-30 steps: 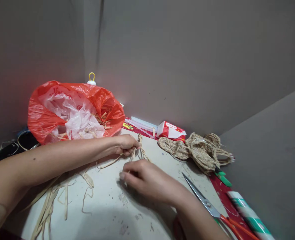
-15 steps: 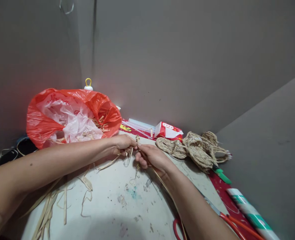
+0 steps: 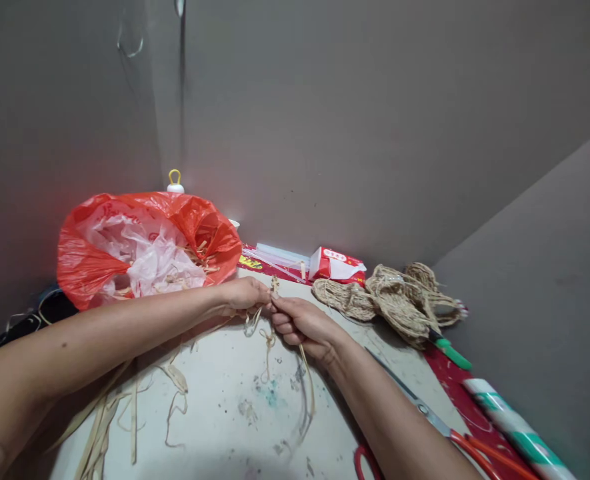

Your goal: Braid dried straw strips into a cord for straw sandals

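Observation:
Over the far part of the white table [image 3: 209,413], my two hands meet fingertip to fingertip. My left hand [image 3: 245,295] pinches a thin straw-coloured plant-fibre strand. My right hand [image 3: 305,325], its fingers curled, grips a fibre strand [image 3: 311,383] whose tail hangs below the palm. A small knotted fibre piece [image 3: 275,285] sticks up just beyond the fingertips. Below the hands dangles a thin knotted end [image 3: 268,339]. The exact grip points are hidden by the fingers. Loose fibre strips [image 3: 95,433] lie under and beside my left forearm.
A red plastic bag [image 3: 87,263] with fibre scraps stands at the left. Behind the hands is a tissue pack [image 3: 339,265]. Coiled rope bundles [image 3: 399,307], a green-handled tool [image 3: 452,353] and a green-white roll [image 3: 515,427] line the right. Scissors [image 3: 427,412] lie by my right forearm.
The strand's tail has moved from along my right forearm to a hanging curve below the hand. My right fingers have curled in closer. The view has tilted up slightly.

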A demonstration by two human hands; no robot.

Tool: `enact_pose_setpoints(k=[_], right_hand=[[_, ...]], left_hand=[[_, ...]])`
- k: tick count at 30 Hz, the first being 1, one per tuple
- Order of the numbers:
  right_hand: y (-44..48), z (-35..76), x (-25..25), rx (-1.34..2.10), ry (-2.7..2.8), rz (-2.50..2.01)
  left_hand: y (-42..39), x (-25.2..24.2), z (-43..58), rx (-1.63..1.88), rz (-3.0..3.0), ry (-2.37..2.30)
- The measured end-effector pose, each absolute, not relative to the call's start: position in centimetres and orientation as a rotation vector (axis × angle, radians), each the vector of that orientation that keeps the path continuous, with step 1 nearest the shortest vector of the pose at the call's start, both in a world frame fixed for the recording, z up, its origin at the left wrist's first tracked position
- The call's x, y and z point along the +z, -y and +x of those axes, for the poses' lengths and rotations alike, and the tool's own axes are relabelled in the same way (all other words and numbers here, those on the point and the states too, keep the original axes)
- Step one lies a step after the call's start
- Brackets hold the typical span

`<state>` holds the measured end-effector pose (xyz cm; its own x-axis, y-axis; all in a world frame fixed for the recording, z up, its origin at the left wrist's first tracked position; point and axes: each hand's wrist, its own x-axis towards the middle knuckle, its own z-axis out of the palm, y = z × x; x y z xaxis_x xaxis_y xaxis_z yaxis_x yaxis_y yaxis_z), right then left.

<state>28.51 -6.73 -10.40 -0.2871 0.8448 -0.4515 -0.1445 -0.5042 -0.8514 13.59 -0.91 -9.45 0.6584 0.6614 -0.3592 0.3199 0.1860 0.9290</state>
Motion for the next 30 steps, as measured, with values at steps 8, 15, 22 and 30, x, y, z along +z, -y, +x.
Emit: enact_pose_setpoints(k=[8, 15, 22, 30], right_hand=[[6.3, 28.4, -10.0, 1.943, 0.944, -1.195], [6.4, 28.1, -9.9, 1.882, 0.887, -1.134], [6.7, 26.9, -10.6, 1.684, 0.849, -1.276], [7.3, 25.8, -10.4, 1.640, 0.741, -1.217]], left_hand=[[0.3, -10.0, 12.6, 0.315, 1.659, -0.762], [0.0, -8.9, 12.1, 0.244, 1.581, -0.669], [-0.4, -6.7, 12.1, 0.013, 1.543, -0.771], [3.0, -6.4, 14.1, 0.087, 1.544, -1.009]])
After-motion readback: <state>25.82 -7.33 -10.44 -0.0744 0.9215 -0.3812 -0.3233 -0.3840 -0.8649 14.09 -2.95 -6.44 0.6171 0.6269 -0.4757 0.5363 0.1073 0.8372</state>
